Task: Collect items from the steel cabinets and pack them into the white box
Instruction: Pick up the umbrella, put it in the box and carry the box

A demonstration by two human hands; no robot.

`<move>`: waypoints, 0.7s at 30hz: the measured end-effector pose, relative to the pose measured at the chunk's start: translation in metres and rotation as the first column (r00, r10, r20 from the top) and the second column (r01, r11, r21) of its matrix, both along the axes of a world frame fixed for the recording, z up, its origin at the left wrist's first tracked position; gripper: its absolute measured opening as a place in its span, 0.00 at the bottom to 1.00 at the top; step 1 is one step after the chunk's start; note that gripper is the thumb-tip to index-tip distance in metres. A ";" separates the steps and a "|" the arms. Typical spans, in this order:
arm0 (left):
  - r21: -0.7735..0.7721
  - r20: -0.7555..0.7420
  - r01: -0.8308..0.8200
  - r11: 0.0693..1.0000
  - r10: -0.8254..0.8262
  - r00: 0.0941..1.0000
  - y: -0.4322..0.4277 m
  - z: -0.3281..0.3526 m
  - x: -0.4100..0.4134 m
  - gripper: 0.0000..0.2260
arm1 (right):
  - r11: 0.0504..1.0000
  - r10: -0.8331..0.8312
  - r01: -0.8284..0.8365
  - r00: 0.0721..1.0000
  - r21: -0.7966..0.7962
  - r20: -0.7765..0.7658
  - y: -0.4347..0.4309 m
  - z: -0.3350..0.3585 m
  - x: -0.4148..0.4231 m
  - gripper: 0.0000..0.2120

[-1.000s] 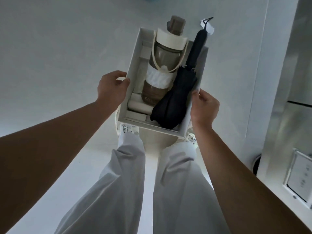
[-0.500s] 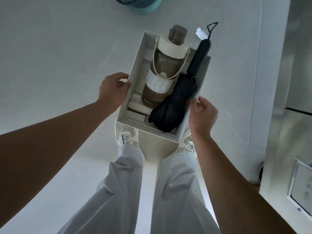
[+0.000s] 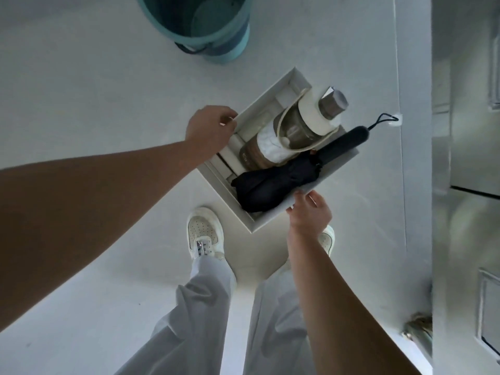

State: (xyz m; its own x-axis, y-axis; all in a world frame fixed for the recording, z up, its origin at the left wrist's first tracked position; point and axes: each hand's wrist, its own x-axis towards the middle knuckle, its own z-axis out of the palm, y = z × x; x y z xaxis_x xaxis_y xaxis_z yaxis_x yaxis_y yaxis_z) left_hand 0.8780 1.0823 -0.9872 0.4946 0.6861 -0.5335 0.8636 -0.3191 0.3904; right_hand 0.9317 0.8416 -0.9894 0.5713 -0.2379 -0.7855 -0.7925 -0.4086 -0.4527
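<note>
Holding the box (image 3: 266, 96) level matters: left hand (image 3: 209, 128) and right hand (image 3: 309, 212) each pinch a rim, and the bottle (image 3: 286, 133) sticks out.

Smooth pale grey floor (image 3: 81, 77) right across the frame. Top centre, a round teal plastic bucket (image 3: 216, 36) stands upright on it. Lower centre, two white lace-up sneakers (image 3: 204, 234) are planted flat, one partly hidden. The brushed steel cabinets (image 3: 465, 158) run down the right edge.
</note>
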 end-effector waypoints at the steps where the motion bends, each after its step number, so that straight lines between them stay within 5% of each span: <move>1: -0.010 0.011 -0.031 0.999 0.032 0.999 0.000 0.002 -0.003 0.10 | 0.999 0.003 -0.003 1.000 0.040 -0.005 -0.002 0.001 0.001 0.05; 4: -0.041 0.029 -0.202 0.979 0.203 0.979 -0.010 0.009 -0.021 0.15 | 0.992 0.019 -0.016 0.999 0.123 -0.030 -0.009 0.011 0.010 0.14; 8: -0.068 0.003 -0.363 0.929 0.364 0.931 -0.044 0.020 -0.060 0.26 | 0.963 0.261 -0.265 0.962 0.047 0.085 -0.011 0.030 0.026 0.26; 14: -0.156 -0.028 -0.643 0.750 0.647 0.762 -0.108 0.037 -0.088 0.35 | 0.925 0.366 -0.379 0.907 0.024 0.206 -0.006 0.036 0.072 0.37; 21: -0.356 -0.034 -0.777 0.520 0.823 0.566 -0.150 0.030 -0.079 0.33 | 0.852 0.503 -0.524 0.821 0.009 0.269 0.002 0.026 0.104 0.31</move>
